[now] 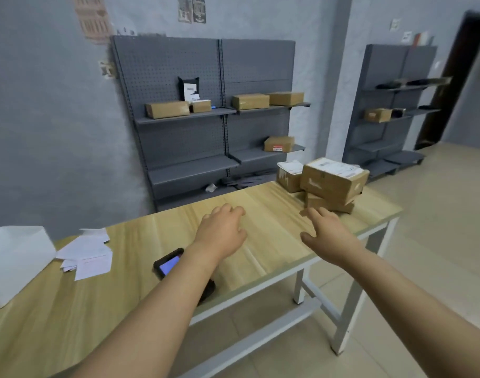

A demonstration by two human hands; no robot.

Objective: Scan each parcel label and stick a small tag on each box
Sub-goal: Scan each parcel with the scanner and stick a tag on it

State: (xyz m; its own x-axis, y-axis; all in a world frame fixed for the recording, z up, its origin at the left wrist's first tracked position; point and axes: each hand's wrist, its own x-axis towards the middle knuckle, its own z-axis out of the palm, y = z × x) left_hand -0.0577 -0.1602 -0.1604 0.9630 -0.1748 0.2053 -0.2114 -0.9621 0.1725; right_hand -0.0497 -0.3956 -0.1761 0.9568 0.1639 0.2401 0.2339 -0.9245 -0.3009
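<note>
Both hands — left hand (222, 230) and right hand (328, 236), fingers relaxed and holding nothing — are stretched over the table (124, 309) toward labelled boxes (331, 181) stacked at its far right end; a scanner (169, 264) lies near the left forearm.

L arm: bare forearm, enters from bottom centre-left, runs up and right, nearly straight. L wrist: straight, in line w/ forearm. Left hand (223, 231): palm down, back of hand up, fingers loosely extended fwd w/ slight curl at the tips, thumb out to the right side; holds nothing. R arm: bare forearm, enters from bottom right corner, runs up and left, extended. R wrist: straight. Right hand (326, 232): palm down, fingers stretched fwd, thumb spread out to the left; holds nothing. Hands side by side, apart, not touching each other.
</note>
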